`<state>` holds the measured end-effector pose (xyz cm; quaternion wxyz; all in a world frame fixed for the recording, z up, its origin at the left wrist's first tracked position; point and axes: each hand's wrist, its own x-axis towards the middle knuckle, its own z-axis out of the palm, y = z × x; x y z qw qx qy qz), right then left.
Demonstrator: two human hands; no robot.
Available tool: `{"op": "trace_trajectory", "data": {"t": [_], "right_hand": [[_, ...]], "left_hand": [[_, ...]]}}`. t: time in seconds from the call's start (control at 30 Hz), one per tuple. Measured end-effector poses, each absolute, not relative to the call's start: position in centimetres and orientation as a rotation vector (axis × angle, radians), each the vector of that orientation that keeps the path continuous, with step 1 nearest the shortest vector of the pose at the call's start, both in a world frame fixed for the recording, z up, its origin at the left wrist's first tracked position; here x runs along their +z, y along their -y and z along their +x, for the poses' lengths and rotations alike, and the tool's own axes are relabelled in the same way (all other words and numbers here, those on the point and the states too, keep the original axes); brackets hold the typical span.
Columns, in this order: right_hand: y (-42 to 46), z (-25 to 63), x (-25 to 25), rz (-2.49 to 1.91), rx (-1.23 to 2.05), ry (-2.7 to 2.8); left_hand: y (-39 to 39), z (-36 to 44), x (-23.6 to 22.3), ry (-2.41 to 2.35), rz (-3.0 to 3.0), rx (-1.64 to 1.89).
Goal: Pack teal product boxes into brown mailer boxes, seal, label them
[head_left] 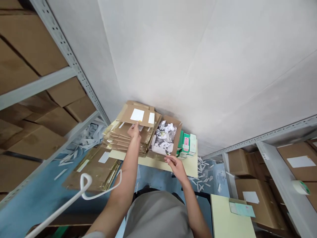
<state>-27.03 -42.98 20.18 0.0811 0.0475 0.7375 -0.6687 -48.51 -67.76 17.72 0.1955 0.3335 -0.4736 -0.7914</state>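
Observation:
My left hand (134, 131) is closed at the front edge of the top flattened cardboard box (123, 114), which bears two white labels. The fingertips meet the edge just below the larger label. More flattened cardboard (119, 140) is stacked underneath. My right hand (176, 167) is at the near edge of an open carton (177, 132), its fingers slightly curled and apart. Crumpled white paper and clear plastic scraps (164, 135) fill that carton. A small greenish bit shows by the right fingertips; whether they touch it I cannot tell.
Green and white small boxes (187, 145) stand right of the carton on a pale yellow table (193, 168). More flat cardboard (95, 165) lies lower left. A white bent rod (59, 211) crosses the lower left. Shelves of cartons flank both sides; paper scraps (204, 172) litter the blue floor.

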Motion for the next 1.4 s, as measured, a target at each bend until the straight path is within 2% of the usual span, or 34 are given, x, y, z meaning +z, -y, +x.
{"op": "trace_trajectory", "data": {"t": [0.17, 0.33, 0.5, 0.67, 0.83, 0.97, 1.07, 1.23, 1.4], "right_hand": [[41.5, -27.2, 21.7, 0.198, -2.067, -2.245], [37.0, -26.1, 25.0, 0.374, -2.125, -2.529], [29.6, -20.8, 28.2, 1.161, -2.107, -3.100], [23.3, -10.5, 28.5, 1.943, -1.770, -3.264], [19.4, 1.5, 24.4, 2.494, -1.502, -2.972], [16.2, 10.3, 20.1, 2.787, -1.454, -2.684], [13.2, 16.6, 17.5, 2.846, -1.482, -2.541], [8.9, 25.5, 12.9, 2.924, -1.541, -2.394], [7.2, 30.0, 7.7, 3.070, -1.522, -2.128]], "left_hand": [[66.8, -46.9, 20.2, 1.383, 0.913, -1.995], [61.8, -42.5, 23.2, 1.609, 0.425, -2.107], [52.3, -38.7, 23.4, 1.824, 0.009, -2.421], [42.7, -34.9, 20.6, 2.049, -0.292, -2.738], [33.6, -29.0, 17.3, 2.424, -0.836, -2.775], [25.8, -22.4, 14.9, 2.632, -1.269, -2.743], [19.8, -17.1, 13.0, 2.685, -1.554, -2.679], [9.6, -9.0, 9.6, 2.795, -1.808, -2.363], [2.7, -2.4, 7.4, 2.951, -1.929, -1.988]]}}
